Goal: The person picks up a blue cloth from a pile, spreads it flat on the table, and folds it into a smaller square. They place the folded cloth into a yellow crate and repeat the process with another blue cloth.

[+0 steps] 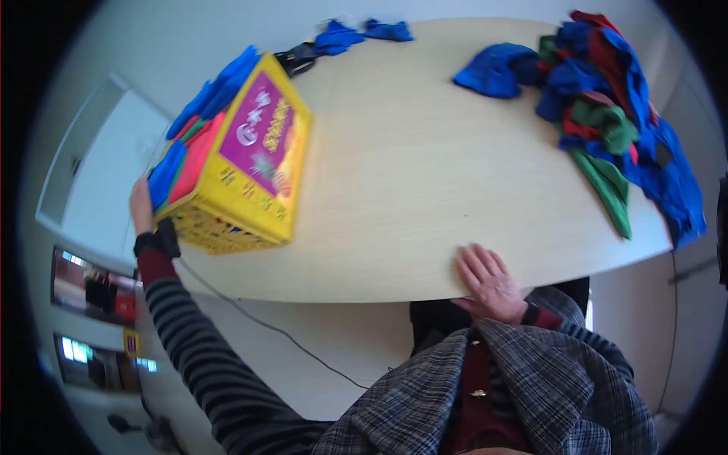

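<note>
Basket (pixel 212 196), yellow and packed with clothes (pixel 182 164), sits in front of you near the left end of the pale table (pixel 379 167). Blue, red and green cloth rises past its rim on the side away from the middle of the table, and a purple panel (pixel 260 130) covers much of the wall facing right. You have your left hand (pixel 141 203) at the basket's near left corner, against the rim and the blue cloth there; your fingers are partly hidden, so whether they are clamped on the rim, on the cloth or only resting, I cannot tell. A black band (pixel 158 239) circles that wrist, just beside the basket. Your right hand (pixel 491 288) is well apart from the basket, to its right and nearer to your body, palm down at the table's edge with the fingers stretched out straight.

Just behind the basket lies a black cloth (pixel 298 58), and past it two blue cloths (pixel 337 37) lie along the far edge. Well to the basket's right, you have a loose heap (pixel 584 80) of blue, red and green clothes, with a green piece (pixel 607 189) trailing toward you. Below the basket, a thin cable (pixel 284 334) runs under the table's edge.
</note>
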{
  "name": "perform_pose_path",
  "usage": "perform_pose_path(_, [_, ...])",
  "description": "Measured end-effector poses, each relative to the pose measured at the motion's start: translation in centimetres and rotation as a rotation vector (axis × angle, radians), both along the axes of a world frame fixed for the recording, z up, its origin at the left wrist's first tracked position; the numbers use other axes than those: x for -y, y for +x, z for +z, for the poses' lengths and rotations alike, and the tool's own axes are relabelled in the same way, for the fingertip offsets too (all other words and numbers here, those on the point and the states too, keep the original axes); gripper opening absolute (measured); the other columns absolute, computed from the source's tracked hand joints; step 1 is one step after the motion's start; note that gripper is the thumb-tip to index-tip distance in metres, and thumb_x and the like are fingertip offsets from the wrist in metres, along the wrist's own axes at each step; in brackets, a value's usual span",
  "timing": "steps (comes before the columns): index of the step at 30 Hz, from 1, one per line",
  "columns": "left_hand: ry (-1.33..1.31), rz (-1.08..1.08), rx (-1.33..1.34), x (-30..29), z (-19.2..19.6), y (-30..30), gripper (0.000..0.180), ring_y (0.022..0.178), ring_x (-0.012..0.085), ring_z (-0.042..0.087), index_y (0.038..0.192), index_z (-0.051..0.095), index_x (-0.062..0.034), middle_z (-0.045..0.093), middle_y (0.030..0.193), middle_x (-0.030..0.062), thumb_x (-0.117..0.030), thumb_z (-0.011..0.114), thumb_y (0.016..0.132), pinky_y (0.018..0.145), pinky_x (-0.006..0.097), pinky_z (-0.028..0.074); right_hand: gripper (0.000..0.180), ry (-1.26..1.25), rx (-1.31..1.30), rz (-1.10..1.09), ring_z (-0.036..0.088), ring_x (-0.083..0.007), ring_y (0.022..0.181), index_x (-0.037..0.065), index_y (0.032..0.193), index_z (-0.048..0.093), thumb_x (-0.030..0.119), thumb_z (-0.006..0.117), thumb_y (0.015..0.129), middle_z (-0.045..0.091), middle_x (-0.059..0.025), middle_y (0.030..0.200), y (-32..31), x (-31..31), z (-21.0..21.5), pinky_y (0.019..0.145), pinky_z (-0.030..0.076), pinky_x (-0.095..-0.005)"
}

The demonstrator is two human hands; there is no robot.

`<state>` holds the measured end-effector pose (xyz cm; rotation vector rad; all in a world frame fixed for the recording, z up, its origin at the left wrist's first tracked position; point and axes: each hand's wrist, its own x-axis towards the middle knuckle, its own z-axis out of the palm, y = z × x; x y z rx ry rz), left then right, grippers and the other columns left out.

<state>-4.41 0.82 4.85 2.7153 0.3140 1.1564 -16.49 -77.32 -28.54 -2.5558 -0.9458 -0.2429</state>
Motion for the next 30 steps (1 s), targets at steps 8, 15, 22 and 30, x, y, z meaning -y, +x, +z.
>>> perform_pose_path(8, [0.037, -0.692, 0.023, 44.2, -15.9, -5.1, 0.016, 0.106, 0.0258, 0.065, 0.111, 0.066, 0.0025, 0.069, 0.110, 0.0138, -0.006, 0.060, 0.099, 0.096, 0.036, 0.050, 0.063, 0.027, -0.029, 0.057, 0.045, -0.0356, 0.140, 0.005, 0.139, 0.056, 0.041, 0.070, 0.089, 0.050, -0.0159, 0.150, 1.1, 4.9, 1.1, 0.116, 0.036, -0.0500])
perform_pose_path(15, [-0.316, -0.784, -0.284, 55.7, -31.2, -12.6, 0.009, 0.089, 0.0312, 0.067, 0.092, 0.068, -0.0032, 0.068, 0.098, 0.0131, -0.002, 0.072, 0.084, 0.077, 0.039, 0.055, 0.027, 0.217, -0.285, -0.165, 0.072, -0.0291, 0.083, 0.006, 0.108, 0.073, 0.026, 0.068, 0.091, 0.075, -0.0152, 0.094, 16.3, 13.2, 5.2, 0.076, 0.057, -0.0376])
perform_pose_path(22, [-0.391, -0.616, -0.333, 60.2, -33.2, -10.6, 0.010, 0.080, 0.0308, 0.065, 0.089, 0.065, -0.0050, 0.064, 0.090, 0.0106, -0.006, 0.073, 0.083, 0.067, 0.041, 0.053, 0.027, 0.173, 0.012, -0.587, 0.071, -0.0334, 0.093, 0.008, 0.108, 0.073, 0.022, 0.069, 0.086, 0.074, -0.0144, 0.099, 34.9, 20.8, 4.2, 0.083, 0.056, -0.0398])
perform_pose_path(30, [-0.155, -0.531, -0.248, 60.8, -33.5, -10.1, 0.019, 0.077, 0.0337, 0.062, 0.091, 0.062, -0.0058, 0.060, 0.088, 0.0119, -0.014, 0.075, 0.080, 0.064, 0.042, 0.050, 0.023, 0.013, 0.291, -0.631, 0.063, -0.0320, 0.112, 0.010, 0.109, 0.071, 0.015, 0.067, 0.087, 0.064, -0.0134, 0.116, 41.9, 18.2, 1.9, 0.092, 0.053, -0.0427])
